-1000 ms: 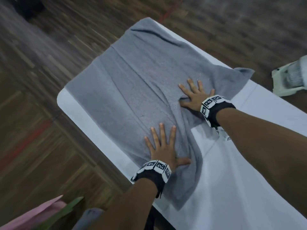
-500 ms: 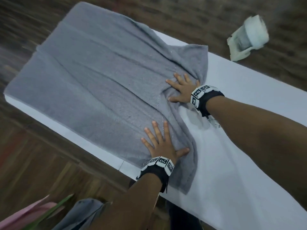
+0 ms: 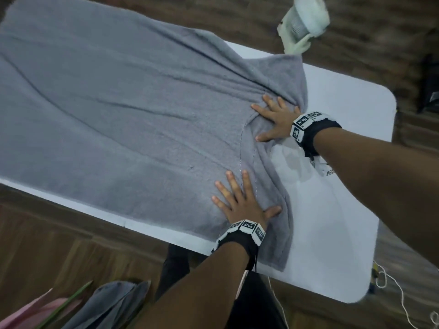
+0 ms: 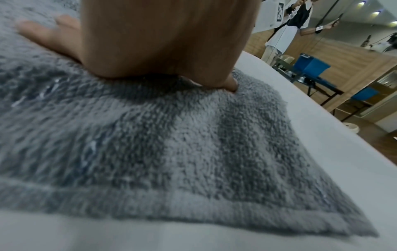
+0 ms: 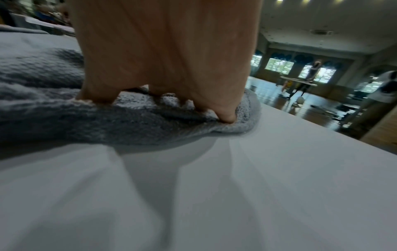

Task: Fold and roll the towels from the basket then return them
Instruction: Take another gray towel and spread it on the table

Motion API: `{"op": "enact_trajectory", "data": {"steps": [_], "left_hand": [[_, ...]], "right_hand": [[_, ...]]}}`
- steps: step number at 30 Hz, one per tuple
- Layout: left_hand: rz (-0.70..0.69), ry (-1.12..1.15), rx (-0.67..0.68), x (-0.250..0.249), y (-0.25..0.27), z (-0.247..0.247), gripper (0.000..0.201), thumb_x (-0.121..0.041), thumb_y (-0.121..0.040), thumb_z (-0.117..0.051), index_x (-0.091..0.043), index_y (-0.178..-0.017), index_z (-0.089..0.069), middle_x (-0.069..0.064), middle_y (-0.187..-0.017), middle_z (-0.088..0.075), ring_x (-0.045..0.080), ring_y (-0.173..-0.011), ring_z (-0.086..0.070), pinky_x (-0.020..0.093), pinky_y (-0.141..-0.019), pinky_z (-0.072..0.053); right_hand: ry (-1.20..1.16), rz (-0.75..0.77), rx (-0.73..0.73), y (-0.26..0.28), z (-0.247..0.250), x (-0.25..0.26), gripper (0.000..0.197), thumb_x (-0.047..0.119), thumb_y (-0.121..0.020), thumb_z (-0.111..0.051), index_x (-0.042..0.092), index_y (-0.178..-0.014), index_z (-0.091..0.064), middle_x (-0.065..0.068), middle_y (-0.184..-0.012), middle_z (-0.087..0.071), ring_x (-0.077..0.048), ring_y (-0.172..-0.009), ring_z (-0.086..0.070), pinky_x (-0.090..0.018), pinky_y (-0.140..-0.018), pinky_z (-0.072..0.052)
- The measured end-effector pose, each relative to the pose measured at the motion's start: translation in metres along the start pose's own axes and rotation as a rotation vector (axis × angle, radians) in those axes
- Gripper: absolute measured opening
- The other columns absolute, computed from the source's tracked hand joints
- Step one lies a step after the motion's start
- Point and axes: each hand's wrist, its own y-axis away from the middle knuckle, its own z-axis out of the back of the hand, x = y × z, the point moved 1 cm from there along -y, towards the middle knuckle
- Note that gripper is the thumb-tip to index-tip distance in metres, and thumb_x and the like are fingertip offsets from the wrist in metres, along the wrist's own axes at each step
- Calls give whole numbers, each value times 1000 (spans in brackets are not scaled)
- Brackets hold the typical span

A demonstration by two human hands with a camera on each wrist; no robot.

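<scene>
left hand (image 3: 242,203) and right hand (image 3: 276,119) both lie flat with fingers spread, pressing one end of a grey towel (image 3: 123,119) spread over a white table (image 3: 337,222), a white fan (image 3: 305,20) on the wooden floor beyond

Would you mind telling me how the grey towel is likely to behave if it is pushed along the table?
The towel is probably floppy: it already bunches into ridges under the right hand. Its looped pile looks thick, so it likely drags rather than slides on the table. The left hand, pressing flat, may crease it further.
</scene>
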Motion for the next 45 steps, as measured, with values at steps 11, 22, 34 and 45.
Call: {"op": "enact_trajectory", "data": {"steps": [11, 22, 34, 45], "left_hand": [[-103, 7, 234, -110, 62, -63, 129, -83, -67, -52, -26, -140, 38, 11, -140, 52, 46, -122, 49, 67, -94, 29], [-587, 16, 73, 29, 45, 35, 33, -28, -82, -63, -16, -113, -60, 10, -113, -58, 33, -107, -51, 42, -93, -42], [-716, -201, -117, 279, 19, 122, 36, 6, -68, -76, -8, -100, -66, 9, -96, -63, 33, -88, -59, 39, -77, -48], [-784, -322, -102, 268, 6, 138, 14, 4, -78, -66, -3, -90, -70, 16, -82, -66, 36, -76, -62, 40, -67, -49]], "right_hand": [[-144, -231, -19, 85, -50, -157, 119, 67, -64, -76, 50, -149, 6, 11, -160, 21, -33, -147, 14, -62, -116, 0], [-750, -377, -730, 203, -137, -30, 37, 22, -80, -57, 14, -115, -66, -15, -111, -64, -31, -100, -60, -34, -89, -44], [-639, -466, -638, 286, -276, 90, 29, -8, -74, -70, 5, -100, -72, -13, -98, -64, -32, -92, -61, -39, -85, -49], [-626, -664, -419, 280, -243, 99, 21, 4, -80, -66, 15, -98, -68, -11, -101, -64, -30, -91, -61, -33, -82, -50]]}}
